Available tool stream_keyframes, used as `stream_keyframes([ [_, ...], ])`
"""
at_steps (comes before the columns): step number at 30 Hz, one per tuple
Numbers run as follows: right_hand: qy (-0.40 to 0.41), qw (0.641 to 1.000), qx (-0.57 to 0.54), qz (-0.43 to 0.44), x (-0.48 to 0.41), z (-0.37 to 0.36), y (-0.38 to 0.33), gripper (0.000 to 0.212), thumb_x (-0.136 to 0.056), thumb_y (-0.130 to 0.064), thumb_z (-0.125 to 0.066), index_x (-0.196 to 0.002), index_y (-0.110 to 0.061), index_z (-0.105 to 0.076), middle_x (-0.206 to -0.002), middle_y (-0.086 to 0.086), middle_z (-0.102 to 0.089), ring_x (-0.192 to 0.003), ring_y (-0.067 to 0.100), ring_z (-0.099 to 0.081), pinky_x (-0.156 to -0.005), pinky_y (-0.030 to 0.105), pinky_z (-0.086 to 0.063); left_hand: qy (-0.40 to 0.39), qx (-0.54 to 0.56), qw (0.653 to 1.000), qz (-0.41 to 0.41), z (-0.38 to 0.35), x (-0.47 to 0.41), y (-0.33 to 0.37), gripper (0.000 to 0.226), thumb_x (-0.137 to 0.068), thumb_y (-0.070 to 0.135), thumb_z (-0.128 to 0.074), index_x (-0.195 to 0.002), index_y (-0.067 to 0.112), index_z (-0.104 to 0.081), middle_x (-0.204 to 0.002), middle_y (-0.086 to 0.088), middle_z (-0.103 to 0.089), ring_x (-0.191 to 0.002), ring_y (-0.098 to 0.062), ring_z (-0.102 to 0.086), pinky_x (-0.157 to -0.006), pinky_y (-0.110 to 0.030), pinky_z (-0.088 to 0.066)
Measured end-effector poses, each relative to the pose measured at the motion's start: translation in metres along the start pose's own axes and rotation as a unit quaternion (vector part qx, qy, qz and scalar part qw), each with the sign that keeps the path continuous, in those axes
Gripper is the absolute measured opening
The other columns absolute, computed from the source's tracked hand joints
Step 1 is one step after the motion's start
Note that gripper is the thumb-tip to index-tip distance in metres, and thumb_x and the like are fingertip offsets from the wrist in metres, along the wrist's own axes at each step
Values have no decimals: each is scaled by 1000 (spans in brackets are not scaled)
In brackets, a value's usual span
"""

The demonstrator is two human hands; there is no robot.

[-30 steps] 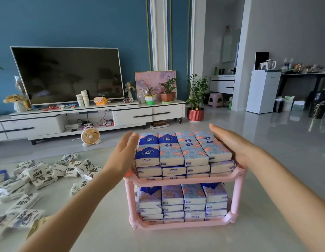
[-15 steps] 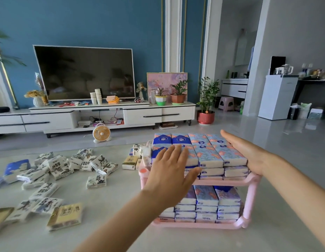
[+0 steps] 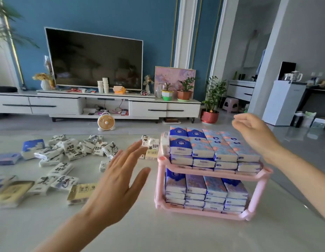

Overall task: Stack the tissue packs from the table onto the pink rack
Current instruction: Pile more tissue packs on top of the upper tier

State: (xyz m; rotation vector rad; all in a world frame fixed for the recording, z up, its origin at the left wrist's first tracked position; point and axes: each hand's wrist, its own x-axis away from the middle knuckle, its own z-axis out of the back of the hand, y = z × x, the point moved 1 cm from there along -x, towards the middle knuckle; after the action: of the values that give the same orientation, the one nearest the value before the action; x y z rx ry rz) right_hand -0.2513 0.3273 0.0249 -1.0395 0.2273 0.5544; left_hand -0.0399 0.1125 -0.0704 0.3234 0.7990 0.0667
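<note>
Right now the pink rack (image 3: 160, 182) stands on the table (image 3: 176, 237), close to its right edge, and both shelves are full. Blue and floral tissue packs (image 3: 212, 148) lie stacked in rows on the top shelf, and more stacked packs (image 3: 205, 190) fill the bottom shelf. Loose packs (image 3: 70, 151), mostly white with black print, are scattered over the left side of the table out to its far edge. A few more (image 3: 151, 148) lie just beside the rack's far left corner. The left hand (image 3: 119, 180) hovers palm down over the table, left of the rack, with fingers straight and spread, holding nothing. The right hand (image 3: 256, 135) hangs above the right end of the top stack. Its fingers are loosely curved and slightly apart, blurred at the tips, and it grips nothing.
</note>
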Motion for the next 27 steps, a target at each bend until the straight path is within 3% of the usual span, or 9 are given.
stream_keyframes([
  [4, -158, 981, -89, 71, 50, -65, -57, 16, -92, -8, -51, -101, -8, -64, -94, 2, -69, -89, 13, -62, -74, 17, -48, 5, 47, 967, 249, 31, 64, -59, 40, -94, 46, -38, -123, 23, -50, -127, 15, -44, -121, -8, -44, -90, -17, -30],
  [7, -281, 931, -233, 15, 87, -133, -87, 20, -90, 3, -46, -87, -2, -66, -82, 6, -70, -74, 13, -64, -67, 23, -53, -4, 167, 886, 432, 40, 80, -85, 22, -95, 35, -40, -106, 22, -53, -107, 7, -55, -106, -17, -53, -84, -24, -36],
  [9, -336, 912, -235, -21, 98, -182, -93, 21, -89, 4, -47, -84, -6, -65, -80, 5, -69, -72, 12, -62, -65, 24, -52, 5, 302, 817, 491, 46, 80, -93, 16, -96, 28, -43, -99, 19, -56, -100, 0, -60, -101, -20, -54, -88, -35, -43],
  [10, -352, 908, -223, -38, 100, -206, -92, 20, -89, 3, -48, -85, -9, -64, -81, 5, -68, -73, 13, -61, -65, 24, -52, 6, 326, 802, 501, 51, 79, -98, 15, -96, 25, -44, -93, 18, -58, -97, -3, -60, -97, -21, -54, -85, -36, -44],
  [14, -321, 946, -36, -18, 93, -287, -70, 16, -89, -7, -51, -102, -13, -59, -102, 8, -62, -85, 14, -55, -75, 27, -46, 9, 195, 857, 478, 63, 83, -120, 22, -93, 16, -50, -72, 21, -57, -77, -1, -56, -79, -22, -51, -71, -29, -37],
  [16, -284, 953, 78, 67, 91, -308, -60, 26, -91, -8, -46, -116, -10, -55, -117, 8, -59, -102, 17, -54, -84, 24, -42, -1, 101, 884, 456, 63, 84, -124, 16, -92, 14, -49, -82, 19, -61, -88, -1, -61, -85, -21, -54, -71, -25, -37],
  [19, -268, 923, 202, 188, 88, -340, -62, 42, -91, -4, -39, -132, -12, -40, -135, 7, -46, -122, 22, -41, -99, 30, -35, -25, 18, 906, 423, 59, 81, -147, 30, -91, 10, -41, -116, 14, -59, -121, -5, -57, -110, -22, -51, -86, -26, -40],
  [23, -299, 894, 263, 204, 64, -376, -57, 59, -92, -6, -39, -147, -15, -19, -152, 6, -24, -139, 23, -21, -112, 35, -19, -88, -101, 926, 353, 54, 81, -187, 50, -92, 4, -34, -138, 23, -37, -148, 3, -31, -140, -19, -17, -112, -35, -19],
  [27, -340, 858, 336, 189, 36, -403, -40, 65, -95, -20, -39, -150, -22, -4, -157, 6, -3, -144, 25, 0, -116, 38, -3, -138, -131, 926, 326, 52, 100, -211, 54, -98, 12, -29, -146, 33, -16, -156, 11, -7, -143, -12, 6, -115, -33, 1],
])
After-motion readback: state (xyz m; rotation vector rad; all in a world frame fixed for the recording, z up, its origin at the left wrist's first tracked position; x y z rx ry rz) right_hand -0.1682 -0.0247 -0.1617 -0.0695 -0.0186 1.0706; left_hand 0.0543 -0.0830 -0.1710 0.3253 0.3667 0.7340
